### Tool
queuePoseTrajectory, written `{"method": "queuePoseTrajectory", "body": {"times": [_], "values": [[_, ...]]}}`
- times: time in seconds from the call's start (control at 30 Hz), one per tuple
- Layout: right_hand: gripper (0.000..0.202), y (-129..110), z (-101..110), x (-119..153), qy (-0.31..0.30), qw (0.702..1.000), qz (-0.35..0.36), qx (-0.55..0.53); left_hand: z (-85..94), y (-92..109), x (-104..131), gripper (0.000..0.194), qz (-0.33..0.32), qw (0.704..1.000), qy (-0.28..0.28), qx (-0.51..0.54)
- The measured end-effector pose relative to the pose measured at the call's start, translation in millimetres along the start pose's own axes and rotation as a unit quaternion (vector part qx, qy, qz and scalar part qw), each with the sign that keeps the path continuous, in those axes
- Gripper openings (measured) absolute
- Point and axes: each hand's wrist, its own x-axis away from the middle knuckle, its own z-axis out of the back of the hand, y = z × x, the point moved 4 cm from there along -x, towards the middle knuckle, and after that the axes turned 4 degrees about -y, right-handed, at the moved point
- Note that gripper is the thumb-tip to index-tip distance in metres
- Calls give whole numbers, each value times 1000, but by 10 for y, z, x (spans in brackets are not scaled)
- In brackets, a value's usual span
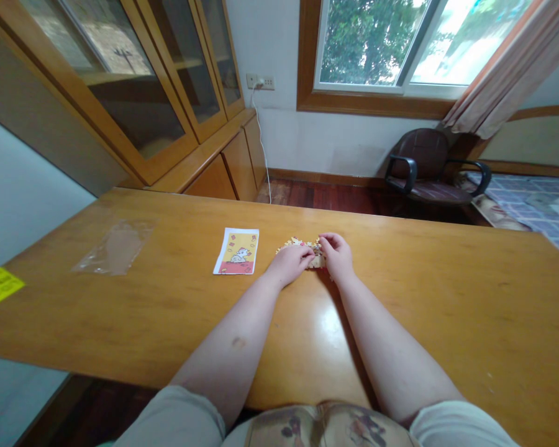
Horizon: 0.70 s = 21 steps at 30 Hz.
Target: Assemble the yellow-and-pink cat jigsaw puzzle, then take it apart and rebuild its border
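A small pile of jigsaw puzzle pieces (298, 242), mostly yellow and white, lies on the wooden table under and between my hands. My left hand (291, 263) rests at the pile's near left side, fingers bent and drawn together; what its fingertips hold, if anything, is hidden. At the right edge of the pile, my right hand (338, 256) has thumb and forefinger pinched on what looks like one jigsaw piece. Left of the hands, a picture card (240, 253) lies flat, showing a white cartoon animal on yellow and red.
A clear plastic bag (116, 248) lies on the left part of the table (177, 329). A yellow label (0, 288) is at the far left edge. Beyond the table stand a glass-door cabinet (186, 149) and an office chair (423, 167).
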Motion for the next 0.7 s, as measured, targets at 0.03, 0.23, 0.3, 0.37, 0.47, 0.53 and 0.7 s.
{"method": "queuePoseTrajectory", "body": {"times": [0.03, 0.23, 0.3, 0.37, 0.47, 0.53, 0.7], "values": [[28, -3, -21, 7, -16, 1000, -4, -4, 13, -33, 1, 18, 17, 999, 21, 22], [29, -51, -163, 88, -157, 987, -3, 14, 97, -180, 13, 18, 97, 981, 123, 111], [30, -43, -166, 97, -158, 987, -15, 26, 103, -191, 8, 17, 103, 979, 130, 122], [30, -29, -153, 92, -141, 989, -21, 31, 89, -199, 0, 17, 108, 976, 131, 139], [30, -12, -128, 75, -118, 993, -15, 15, 50, -216, -14, 20, 112, 970, 132, 169], [29, -6, -110, 67, -102, 995, -11, 13, 29, -226, -21, 23, 108, 970, 133, 174], [28, -32, -78, 71, -83, 994, -1, 73, 42, -242, -24, 17, 103, 974, 142, 143]]}}
